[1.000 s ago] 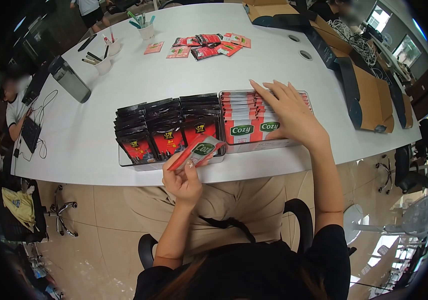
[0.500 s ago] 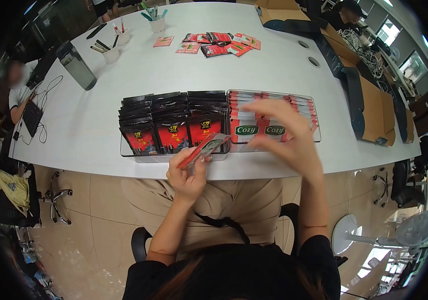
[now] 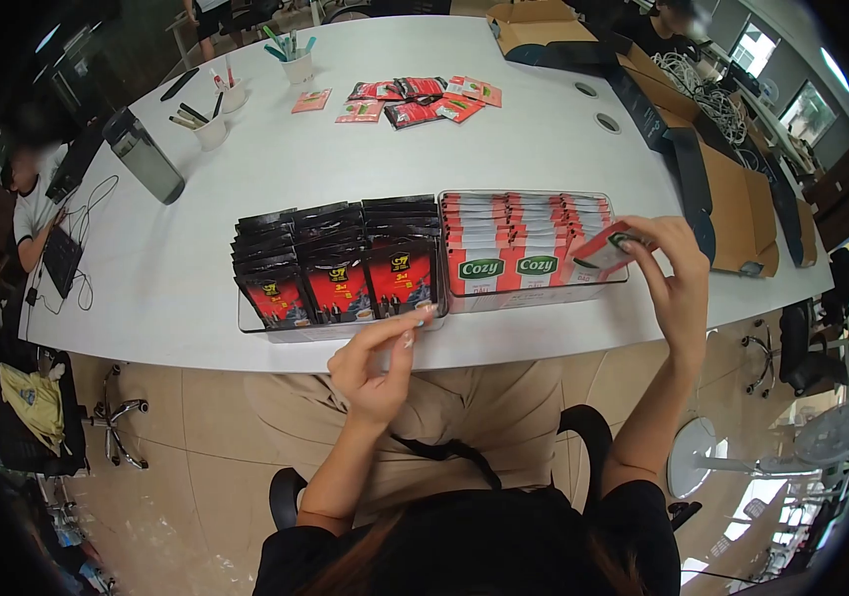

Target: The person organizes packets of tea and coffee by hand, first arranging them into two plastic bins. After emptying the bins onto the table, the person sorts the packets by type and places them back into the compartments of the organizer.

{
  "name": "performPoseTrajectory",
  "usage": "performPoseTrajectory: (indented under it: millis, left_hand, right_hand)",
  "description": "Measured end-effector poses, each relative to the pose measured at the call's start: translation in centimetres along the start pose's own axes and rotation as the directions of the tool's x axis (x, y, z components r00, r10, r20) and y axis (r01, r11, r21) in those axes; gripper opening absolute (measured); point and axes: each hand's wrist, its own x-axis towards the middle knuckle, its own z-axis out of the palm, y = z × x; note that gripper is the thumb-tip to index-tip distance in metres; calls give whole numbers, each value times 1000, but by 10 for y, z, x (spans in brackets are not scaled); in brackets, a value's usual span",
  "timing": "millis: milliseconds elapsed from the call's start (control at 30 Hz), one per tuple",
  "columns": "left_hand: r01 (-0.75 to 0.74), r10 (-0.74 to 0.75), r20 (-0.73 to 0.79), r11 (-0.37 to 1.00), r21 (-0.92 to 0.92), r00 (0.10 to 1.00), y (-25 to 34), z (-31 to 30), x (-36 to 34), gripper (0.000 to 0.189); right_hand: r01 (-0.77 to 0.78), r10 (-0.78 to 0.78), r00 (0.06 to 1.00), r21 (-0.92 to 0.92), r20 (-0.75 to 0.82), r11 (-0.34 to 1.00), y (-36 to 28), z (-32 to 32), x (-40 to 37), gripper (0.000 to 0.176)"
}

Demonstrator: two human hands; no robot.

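My right hand [image 3: 678,268] pinches a red and white Cozy tea sachet [image 3: 605,250] at the right end of a clear tray [image 3: 534,298], over the sachets there. Rows of Cozy sachets [image 3: 509,270] stand upright in that tray, their fronts facing me. My left hand [image 3: 375,368] is raised in front of the tray of coffee sachets, its thumb and finger apart and nothing between them. Black and red G7 coffee sachets [image 3: 338,290] fill the left clear tray [image 3: 320,333] in three columns.
Farther back lies a loose pile of sachets [image 3: 420,102], with a single sachet [image 3: 311,100] to its left. A bottle [image 3: 144,157], pen cups [image 3: 297,68] and a laptop [image 3: 63,260] stand on the left. Open cardboard boxes [image 3: 737,204] line the right edge; people sit beyond.
The tea sachet has passed from my left hand to my right, which has carried it rightward to the tray's right end. My left hand is now empty. The view has shifted slightly.
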Motion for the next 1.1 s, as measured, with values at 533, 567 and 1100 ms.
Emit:
performPoseTrajectory:
  millis: [533,567,1100]
  left_hand:
    - [40,524,292,439,-898,800,134,-22,-4,53]
    - [13,556,273,426,-904,785,133,-21,0,53]
    - [208,-159,569,978,-21,807,77,-11,144,42]
  right_hand:
    - [-114,192,865,-191,464,975,19,32,23,113]
    - [-140,213,854,-185,475,973,18,31,25,113]
    - [-355,442,838,295,-320,887,68,60,-88,33]
